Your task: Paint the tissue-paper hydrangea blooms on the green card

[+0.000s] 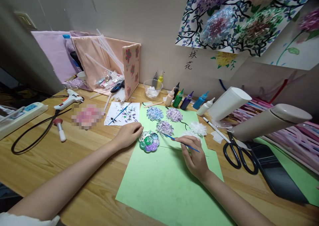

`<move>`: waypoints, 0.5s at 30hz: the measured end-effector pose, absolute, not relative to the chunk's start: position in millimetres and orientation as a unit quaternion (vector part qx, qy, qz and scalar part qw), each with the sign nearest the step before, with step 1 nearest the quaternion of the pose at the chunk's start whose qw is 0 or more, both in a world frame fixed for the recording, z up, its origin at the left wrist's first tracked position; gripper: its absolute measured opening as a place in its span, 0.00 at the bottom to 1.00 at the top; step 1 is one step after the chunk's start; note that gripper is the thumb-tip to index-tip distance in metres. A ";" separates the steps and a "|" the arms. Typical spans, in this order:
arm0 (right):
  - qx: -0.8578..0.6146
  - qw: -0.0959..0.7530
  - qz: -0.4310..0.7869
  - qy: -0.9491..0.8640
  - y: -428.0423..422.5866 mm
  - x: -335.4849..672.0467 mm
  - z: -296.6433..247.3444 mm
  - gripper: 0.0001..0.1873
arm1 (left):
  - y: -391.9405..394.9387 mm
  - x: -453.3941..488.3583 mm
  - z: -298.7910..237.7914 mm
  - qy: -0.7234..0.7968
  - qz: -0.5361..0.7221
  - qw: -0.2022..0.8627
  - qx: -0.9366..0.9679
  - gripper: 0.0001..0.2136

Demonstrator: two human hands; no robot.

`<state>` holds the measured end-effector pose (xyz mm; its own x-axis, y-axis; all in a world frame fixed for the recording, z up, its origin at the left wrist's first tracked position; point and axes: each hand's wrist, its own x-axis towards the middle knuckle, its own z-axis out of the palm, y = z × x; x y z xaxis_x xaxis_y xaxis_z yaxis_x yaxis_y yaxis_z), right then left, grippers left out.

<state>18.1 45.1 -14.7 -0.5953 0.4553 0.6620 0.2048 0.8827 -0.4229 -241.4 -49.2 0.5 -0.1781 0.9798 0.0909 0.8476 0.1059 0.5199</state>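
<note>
My right hand (194, 154) is closed round a blue paintbrush (185, 144), its tip at the lower purple-grey flower (164, 127) on the green paper (159, 179). Above that flower are a blue-violet flower (154, 113) and a mauve flower (174, 114). Two white flowers lie to the right, one white flower (198, 128) in full view and the other partly behind my right hand. With its fingers curled, my left hand (129, 134) rests at the left rim of a flower-shaped paint palette (149, 142) holding green and purple paint; what its fingers hold, if anything, is hidden.
Behind the paper stand several paint bottles (185, 100) and a plastic bowl (153, 89). Scissors (240, 156), a black phone-like slab (276, 173) and a tumbler (271, 123) are at right. A paint-dabbed sheet (122, 113), glue gun (68, 100) and power strip (23, 119) lie left.
</note>
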 end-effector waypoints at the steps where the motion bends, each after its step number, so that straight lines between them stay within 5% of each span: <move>1: -0.197 0.410 0.151 -0.878 45.8 18.1 -15.2 0.13 | -49.2 -241.5 0.0 0.729 0.235 0.140 0.627 0.15; 15: -0.158 0.442 0.191 -0.862 43.5 20.0 -14.3 0.13 | -50.9 -242.8 4.7 0.713 0.249 0.178 0.630 0.09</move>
